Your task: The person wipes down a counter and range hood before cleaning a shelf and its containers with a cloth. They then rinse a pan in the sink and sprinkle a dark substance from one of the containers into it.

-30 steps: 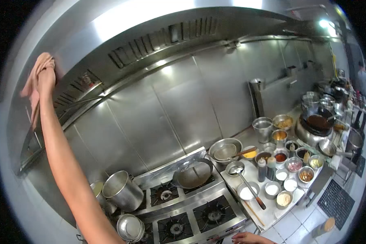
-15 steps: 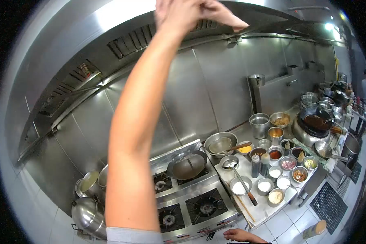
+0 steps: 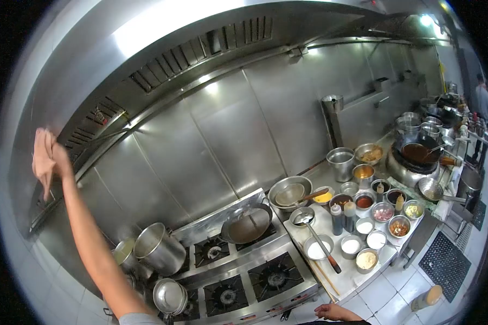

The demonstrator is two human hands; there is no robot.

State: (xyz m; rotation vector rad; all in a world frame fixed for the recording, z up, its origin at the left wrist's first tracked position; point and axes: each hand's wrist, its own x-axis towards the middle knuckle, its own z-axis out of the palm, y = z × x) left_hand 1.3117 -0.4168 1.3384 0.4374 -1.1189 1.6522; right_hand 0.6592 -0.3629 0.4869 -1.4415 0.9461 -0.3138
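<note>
My left hand [image 3: 61, 158] is raised at the far left, against the metal edge of the exhaust hood [image 3: 162, 59]. A pinkish-beige cloth [image 3: 43, 157] appears bunched in its fingers, slightly blurred, with a corner hanging down. Low in the view, my right hand [image 3: 331, 311] is near the front of the stove and the white side table, its fingers loosely bent and holding nothing visible. A dark wok [image 3: 247, 226] sits on a back burner of the stove [image 3: 238, 271].
On the side table [image 3: 309, 225] stand several sauce bowls, squeeze bottles [image 3: 336, 219] and a ladle [image 3: 321, 241]. A tall pot [image 3: 158, 249] and stacked pans [image 3: 169, 297] are at the left. Farther right is a large wok [image 3: 417, 151]; a person [image 3: 482, 100] stands beyond.
My left hand has swept from the top centre to the far left and lower, with the cloth. The pot and stacked pans at the left now show. My right hand has shifted slightly right.
</note>
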